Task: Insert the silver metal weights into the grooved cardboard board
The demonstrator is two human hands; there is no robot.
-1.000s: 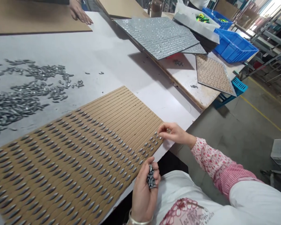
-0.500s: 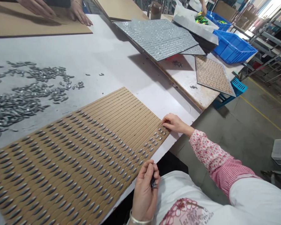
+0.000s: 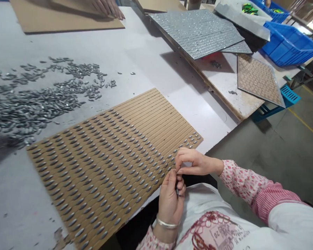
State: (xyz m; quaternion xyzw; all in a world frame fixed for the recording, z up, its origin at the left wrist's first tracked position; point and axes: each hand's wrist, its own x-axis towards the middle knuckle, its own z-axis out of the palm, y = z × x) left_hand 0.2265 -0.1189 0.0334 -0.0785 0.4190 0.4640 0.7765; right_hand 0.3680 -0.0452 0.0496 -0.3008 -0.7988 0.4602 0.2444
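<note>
A brown grooved board (image 3: 172,118) lies at a slant on the white table, with rows of small grey spindle-shaped pieces (image 3: 87,180) set along its grooves. Grooves toward the far right end are bare except near the front edge. Beside the board's front edge, my left hand (image 3: 170,201) is closed around a few dark pieces, mostly hidden by the fingers. My right hand (image 3: 194,161) meets its fingertips, thumb and forefinger pinched together; whatever sits between them is too small to make out.
A loose heap of grey pieces (image 3: 41,107) spreads behind the board on the left. Another person's hand (image 3: 108,7) rests on a brown sheet (image 3: 75,27) at the back. Silvery ribbed panels (image 3: 198,33), a patterned panel (image 3: 258,78) and a blue crate (image 3: 289,45) stand right.
My right hand has left the board's right corner and come to my left hand's fingertips. The view has shifted, so the board and heap appear farther right.
</note>
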